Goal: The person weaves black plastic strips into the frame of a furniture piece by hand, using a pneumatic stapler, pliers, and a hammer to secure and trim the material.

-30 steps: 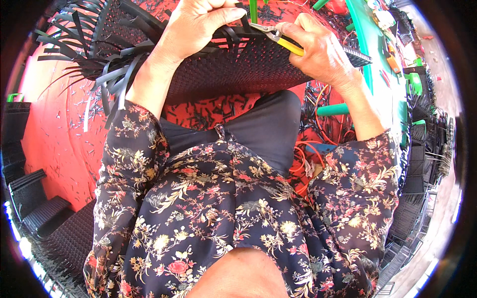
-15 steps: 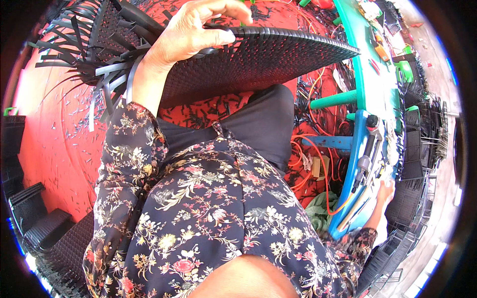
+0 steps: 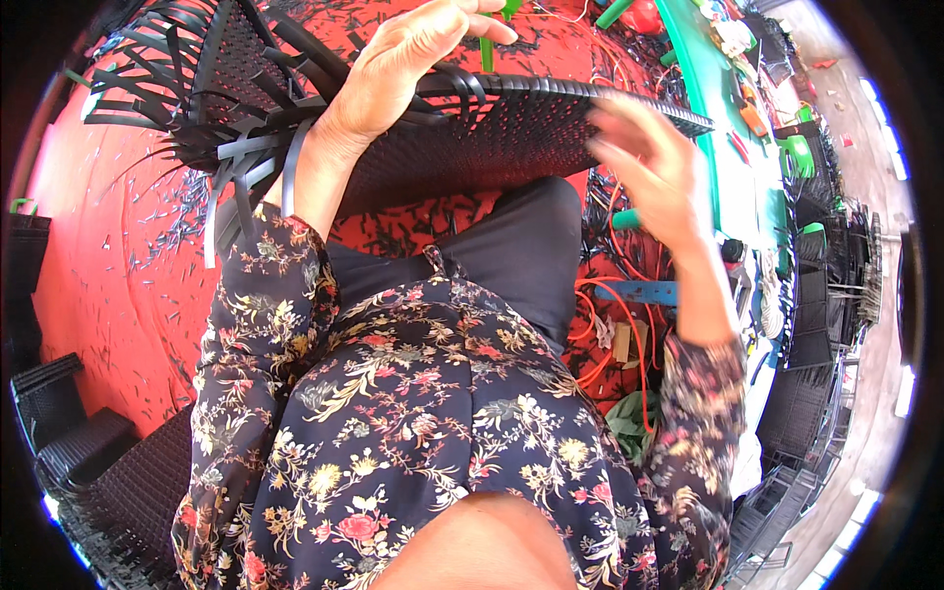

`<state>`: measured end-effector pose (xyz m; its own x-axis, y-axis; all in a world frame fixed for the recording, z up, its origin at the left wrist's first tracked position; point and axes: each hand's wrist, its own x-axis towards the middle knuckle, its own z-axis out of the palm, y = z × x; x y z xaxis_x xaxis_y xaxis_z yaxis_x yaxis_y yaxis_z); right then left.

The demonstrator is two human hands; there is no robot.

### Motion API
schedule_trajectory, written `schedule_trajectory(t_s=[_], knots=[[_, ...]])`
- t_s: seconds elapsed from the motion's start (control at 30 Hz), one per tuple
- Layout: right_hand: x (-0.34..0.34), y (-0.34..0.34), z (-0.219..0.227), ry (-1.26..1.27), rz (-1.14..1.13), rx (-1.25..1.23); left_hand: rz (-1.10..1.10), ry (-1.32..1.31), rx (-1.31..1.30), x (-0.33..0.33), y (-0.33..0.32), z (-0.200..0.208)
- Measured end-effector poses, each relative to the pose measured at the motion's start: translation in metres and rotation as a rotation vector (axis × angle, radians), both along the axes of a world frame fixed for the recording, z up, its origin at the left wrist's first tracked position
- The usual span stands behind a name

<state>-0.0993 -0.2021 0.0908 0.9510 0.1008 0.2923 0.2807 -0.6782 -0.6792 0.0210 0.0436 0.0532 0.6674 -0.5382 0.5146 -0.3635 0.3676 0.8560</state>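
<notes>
A black woven panel (image 3: pixel 462 138) with a bound upper edge stands over my lap, slightly tilted. At its left, several loose black strips (image 3: pixel 147 74) stick out and hang down. My left hand (image 3: pixel 403 74) is over the panel's upper edge near the left, its fingers apart and seemingly holding nothing. One loose strip passes over my left wrist. My right hand (image 3: pixel 654 167) is blurred but visibly spread, close to the panel's right part; whether its fingers touch the edge I cannot tell. A thin green upright piece (image 3: pixel 487 54) shows behind my left fingers, its kind unclear.
Black strip scraps litter the red floor covering (image 3: pixel 118 324). At right, a green table (image 3: pixel 733 172) carries small items, including an orange one (image 3: pixel 753 121). Orange cord (image 3: pixel 644 359) and a green cloth (image 3: pixel 629 423) lie below. Black woven furniture (image 3: pixel 128 462) stands lower left.
My right hand has come up from the blue tabletop at the right to the panel's edge. My left hand has shifted slightly up and right, and its thumb has left the edge.
</notes>
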Motion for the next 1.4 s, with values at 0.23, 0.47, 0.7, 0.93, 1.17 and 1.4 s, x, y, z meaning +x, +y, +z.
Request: schedule_trajectory(t_s=[0.23,0.47,0.7,0.93,1.17,1.4], knots=[[0.060,0.075,-0.023,-0.210,0.097,-0.092,0.060,-0.062,-0.125,0.001,-0.015,-0.015],[0.048,0.039,-0.033,0.154,0.048,0.520,0.586,-0.341,0.222,-0.003,-0.025,-0.009],[0.040,0.040,-0.039,-0.053,0.102,0.530,0.486,-0.643,0.745,-0.012,-0.028,-0.007],[0.041,0.061,-0.028,0.099,0.089,0.885,0.513,-0.583,0.954,-0.036,-0.030,-0.001],[0.022,0.059,0.007,0.063,0.114,0.630,0.582,-0.662,0.845,-0.043,-0.028,-0.011],[0.056,0.067,0.030,0.131,0.039,0.367,0.574,-0.726,0.875,-0.049,-0.031,-0.016]])
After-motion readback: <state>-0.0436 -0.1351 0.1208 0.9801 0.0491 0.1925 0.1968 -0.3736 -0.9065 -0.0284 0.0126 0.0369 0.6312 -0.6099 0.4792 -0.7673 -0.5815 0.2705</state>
